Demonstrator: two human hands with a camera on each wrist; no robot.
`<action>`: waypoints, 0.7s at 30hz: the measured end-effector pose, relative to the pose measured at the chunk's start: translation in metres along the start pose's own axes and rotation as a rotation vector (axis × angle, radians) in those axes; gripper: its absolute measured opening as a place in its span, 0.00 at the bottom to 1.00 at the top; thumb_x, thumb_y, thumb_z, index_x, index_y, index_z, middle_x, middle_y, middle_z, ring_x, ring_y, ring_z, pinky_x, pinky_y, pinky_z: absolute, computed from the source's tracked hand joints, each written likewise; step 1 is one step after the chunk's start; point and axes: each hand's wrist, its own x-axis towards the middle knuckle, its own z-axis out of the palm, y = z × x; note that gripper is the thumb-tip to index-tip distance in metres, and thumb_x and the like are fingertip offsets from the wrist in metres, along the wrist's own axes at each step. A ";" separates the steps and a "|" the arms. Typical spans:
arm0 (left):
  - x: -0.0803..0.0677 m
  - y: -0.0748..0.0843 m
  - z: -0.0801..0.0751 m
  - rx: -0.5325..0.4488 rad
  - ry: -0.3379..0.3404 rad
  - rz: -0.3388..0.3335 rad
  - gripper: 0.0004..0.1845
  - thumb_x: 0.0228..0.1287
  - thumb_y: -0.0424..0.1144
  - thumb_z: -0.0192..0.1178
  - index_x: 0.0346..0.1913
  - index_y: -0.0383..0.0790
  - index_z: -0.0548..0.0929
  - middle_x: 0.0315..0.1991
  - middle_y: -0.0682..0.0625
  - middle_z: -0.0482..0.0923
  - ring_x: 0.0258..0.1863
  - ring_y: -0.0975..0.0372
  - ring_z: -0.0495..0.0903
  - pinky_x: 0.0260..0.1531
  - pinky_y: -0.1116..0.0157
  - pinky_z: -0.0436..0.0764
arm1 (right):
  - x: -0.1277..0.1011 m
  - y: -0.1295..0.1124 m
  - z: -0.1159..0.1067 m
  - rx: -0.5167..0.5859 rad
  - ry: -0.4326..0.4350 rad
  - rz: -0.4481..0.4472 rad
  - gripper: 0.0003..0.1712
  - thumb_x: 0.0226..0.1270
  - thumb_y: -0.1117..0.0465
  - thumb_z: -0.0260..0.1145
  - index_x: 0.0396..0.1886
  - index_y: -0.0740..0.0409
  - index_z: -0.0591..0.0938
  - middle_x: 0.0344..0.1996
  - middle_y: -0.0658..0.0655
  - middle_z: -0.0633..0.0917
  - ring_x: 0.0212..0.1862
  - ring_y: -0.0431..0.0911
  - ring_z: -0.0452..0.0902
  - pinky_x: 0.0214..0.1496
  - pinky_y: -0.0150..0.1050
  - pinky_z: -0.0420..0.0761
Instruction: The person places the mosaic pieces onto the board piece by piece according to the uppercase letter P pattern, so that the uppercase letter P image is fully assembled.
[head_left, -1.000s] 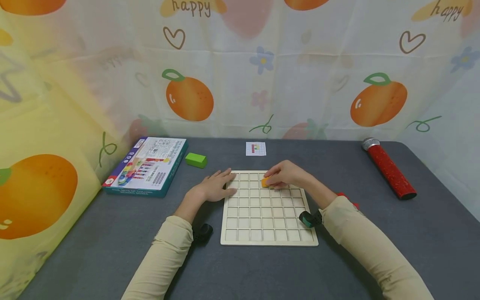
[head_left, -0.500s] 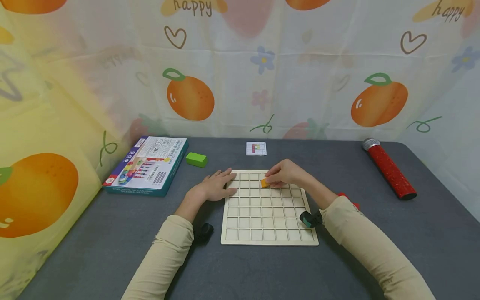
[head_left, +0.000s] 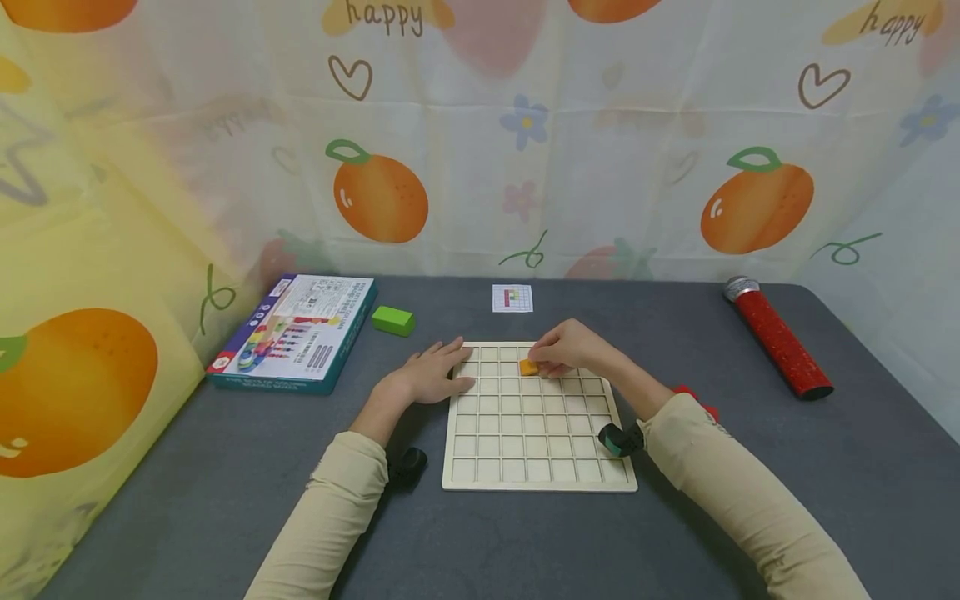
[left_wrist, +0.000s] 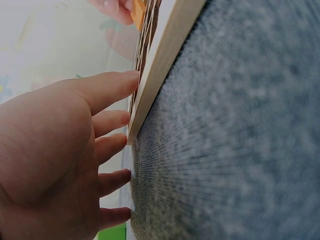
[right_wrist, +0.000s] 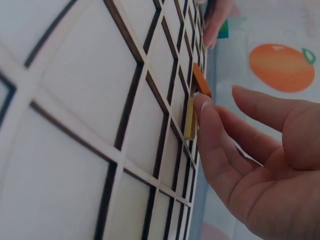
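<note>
A pale wooden grid board [head_left: 510, 450] lies on the dark table in front of me. My left hand [head_left: 431, 375] rests at its far left corner, fingers spread and straight, fingertips right at the edge. Near the board's far side, the curled fingertips of my right hand [head_left: 573, 348] hold a small orange square tile [head_left: 528, 367] over a cell. In the right wrist view the orange tile [right_wrist: 201, 80] is tilted, one end raised at the fingertips. A yellow tile [right_wrist: 189, 120] sits at the grid beside it, under my fingers; in the head view my hand hides it.
A green block [head_left: 393, 321] and a boxed game [head_left: 300, 333] stand back left. Beyond the board lies a small card with a coloured grid [head_left: 512, 298]. At right is a red microphone [head_left: 780, 337]; a red piece [head_left: 696, 402] is partly hidden by my right forearm.
The orange tile has shifted slightly left and more of its face shows beside my right fingertips. My left hand has stayed in place.
</note>
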 end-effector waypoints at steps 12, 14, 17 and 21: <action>0.001 0.000 0.000 0.006 -0.003 -0.010 0.34 0.73 0.52 0.48 0.75 0.42 0.55 0.75 0.44 0.43 0.72 0.45 0.42 0.65 0.41 0.46 | 0.000 0.002 -0.001 -0.034 0.011 0.010 0.17 0.67 0.60 0.65 0.50 0.68 0.83 0.35 0.61 0.86 0.35 0.49 0.83 0.40 0.40 0.82; 0.001 0.000 0.000 0.006 -0.005 -0.011 0.34 0.73 0.52 0.48 0.75 0.42 0.55 0.75 0.44 0.43 0.72 0.45 0.42 0.65 0.41 0.46 | 0.001 0.004 -0.001 -0.031 0.009 0.001 0.17 0.67 0.60 0.64 0.49 0.68 0.83 0.34 0.59 0.86 0.34 0.48 0.82 0.40 0.40 0.82; 0.001 0.000 0.000 0.007 -0.012 -0.013 0.34 0.73 0.53 0.48 0.75 0.43 0.54 0.76 0.45 0.43 0.73 0.45 0.41 0.65 0.41 0.46 | 0.000 0.009 -0.005 -0.025 -0.012 -0.020 0.17 0.68 0.58 0.63 0.48 0.67 0.83 0.30 0.58 0.84 0.31 0.47 0.79 0.38 0.39 0.81; 0.002 0.000 0.001 0.005 -0.009 -0.010 0.34 0.73 0.53 0.48 0.75 0.43 0.54 0.76 0.45 0.43 0.73 0.45 0.41 0.65 0.41 0.46 | -0.003 0.016 -0.013 0.007 -0.059 -0.060 0.19 0.71 0.56 0.61 0.51 0.66 0.82 0.33 0.59 0.83 0.33 0.48 0.77 0.39 0.40 0.79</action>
